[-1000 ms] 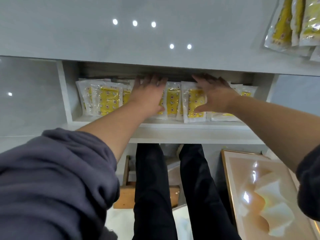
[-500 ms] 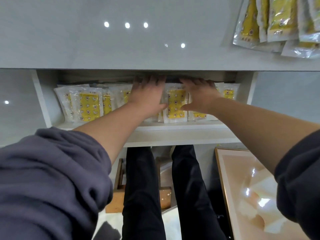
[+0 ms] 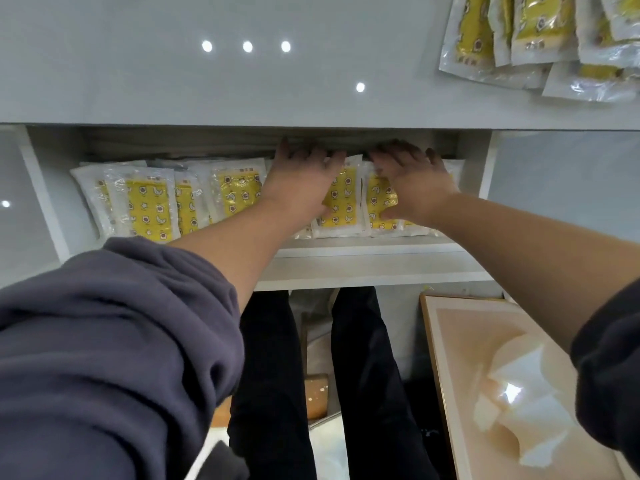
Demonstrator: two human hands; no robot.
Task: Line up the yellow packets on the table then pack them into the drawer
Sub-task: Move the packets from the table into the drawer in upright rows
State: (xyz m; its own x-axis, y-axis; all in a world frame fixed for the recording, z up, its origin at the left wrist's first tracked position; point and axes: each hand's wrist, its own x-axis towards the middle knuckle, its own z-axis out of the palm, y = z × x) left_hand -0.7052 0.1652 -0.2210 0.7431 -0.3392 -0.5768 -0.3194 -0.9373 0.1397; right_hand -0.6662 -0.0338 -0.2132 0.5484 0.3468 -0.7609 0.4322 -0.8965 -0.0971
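A row of yellow packets lies overlapped inside the open drawer across the middle of the frame. We press both palms on the right-hand end of that row. The left hand and the right hand lie flat, fingers straight and spread, clamped on nothing. The clear-wrapped sachets look light, soft and slippery, so we judge them best squared up by their sealed edges or pinched at a corner. A heap of packets lies on the grey table at upper right, not yet packed.
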